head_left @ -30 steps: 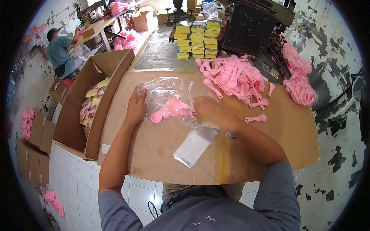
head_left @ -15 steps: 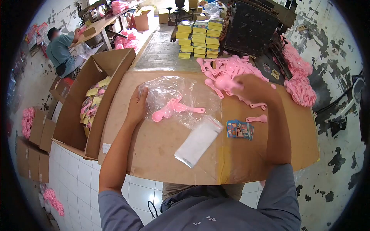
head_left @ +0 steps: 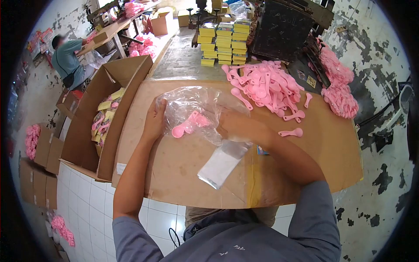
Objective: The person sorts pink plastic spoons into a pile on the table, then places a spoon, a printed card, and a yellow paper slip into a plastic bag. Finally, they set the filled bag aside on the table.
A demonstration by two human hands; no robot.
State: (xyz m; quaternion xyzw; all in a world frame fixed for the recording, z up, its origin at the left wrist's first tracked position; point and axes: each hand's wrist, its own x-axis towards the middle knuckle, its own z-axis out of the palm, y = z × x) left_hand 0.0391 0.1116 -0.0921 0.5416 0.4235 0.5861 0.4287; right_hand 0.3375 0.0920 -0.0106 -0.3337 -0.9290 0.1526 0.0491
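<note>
My left hand (head_left: 156, 120) grips the left edge of a clear plastic bag (head_left: 183, 97), its fingers closed on the film. Several pink plastic scoops (head_left: 190, 123) lie together in the bag. At the bag's right side is my right hand (head_left: 238, 125), fingers curled and partly covered by the film; what they hold is hidden. A stack of flat clear sleeves (head_left: 222, 165) lies just below the bag. My right forearm covers most of some small printed cards (head_left: 262, 150). One loose pink scoop (head_left: 291, 132) rests to the right of that forearm.
Beyond my right hand is a heap of pink scoops (head_left: 266, 85). Stacked yellow-edged card bundles (head_left: 224, 43) stand at the back. An open cardboard box (head_left: 78, 150) with packed bags is at left. A person (head_left: 70, 63) sits at another table.
My right hand has moved from the scoop heap left and down to the bag. Its forearm now covers most of the printed cards. My left hand keeps its hold on the bag.
</note>
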